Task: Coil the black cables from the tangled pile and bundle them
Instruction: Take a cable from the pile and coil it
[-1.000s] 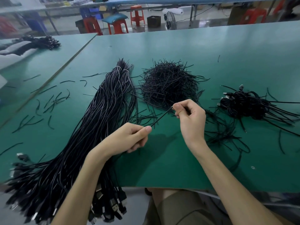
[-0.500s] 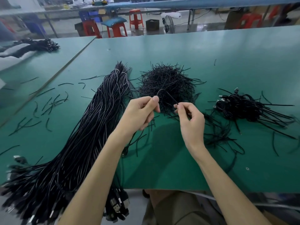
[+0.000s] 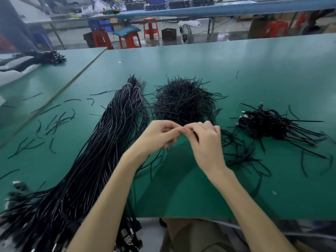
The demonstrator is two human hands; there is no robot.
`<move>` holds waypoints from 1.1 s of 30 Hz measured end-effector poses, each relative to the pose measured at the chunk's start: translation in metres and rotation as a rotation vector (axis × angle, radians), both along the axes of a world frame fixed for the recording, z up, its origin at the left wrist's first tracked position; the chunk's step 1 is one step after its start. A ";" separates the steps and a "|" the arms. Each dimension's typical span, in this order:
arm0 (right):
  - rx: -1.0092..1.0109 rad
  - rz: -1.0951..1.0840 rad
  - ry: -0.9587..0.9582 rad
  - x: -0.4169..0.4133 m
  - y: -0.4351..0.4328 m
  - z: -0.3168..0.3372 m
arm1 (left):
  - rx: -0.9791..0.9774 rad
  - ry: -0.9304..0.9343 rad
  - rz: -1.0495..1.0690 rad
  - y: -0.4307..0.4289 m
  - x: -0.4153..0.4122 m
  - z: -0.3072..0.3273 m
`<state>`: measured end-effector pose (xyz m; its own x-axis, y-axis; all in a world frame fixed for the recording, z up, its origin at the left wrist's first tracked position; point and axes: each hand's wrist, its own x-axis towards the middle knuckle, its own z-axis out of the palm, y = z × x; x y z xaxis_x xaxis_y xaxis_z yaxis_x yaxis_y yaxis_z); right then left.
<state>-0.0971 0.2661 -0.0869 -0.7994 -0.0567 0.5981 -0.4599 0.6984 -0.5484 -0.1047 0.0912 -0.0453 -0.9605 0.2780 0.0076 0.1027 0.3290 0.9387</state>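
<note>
Left hand (image 3: 160,136) and right hand (image 3: 206,144) are closing together, fingers pinching a black tie (image 3: 196,135), likely looping it for bundling.

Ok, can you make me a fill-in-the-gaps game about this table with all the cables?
The table is the colour ____.
The long bunch of cables lies to the ____ of the left hand.
The tangled pile of cables lies to the ____ of the right hand.
The right hand holds a thin wire that is the colour ____.
Missing words: green, left, right, black.
</note>
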 end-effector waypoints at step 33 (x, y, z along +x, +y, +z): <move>-0.104 0.076 -0.215 0.006 0.011 -0.015 | 1.585 -0.235 0.373 0.000 -0.003 -0.030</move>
<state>-0.0910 0.2766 -0.1018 -0.9047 -0.0681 0.4205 -0.3737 0.6007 -0.7068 -0.1074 0.0908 -0.0749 -0.9897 -0.0976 -0.1047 0.0587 -0.9438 0.3253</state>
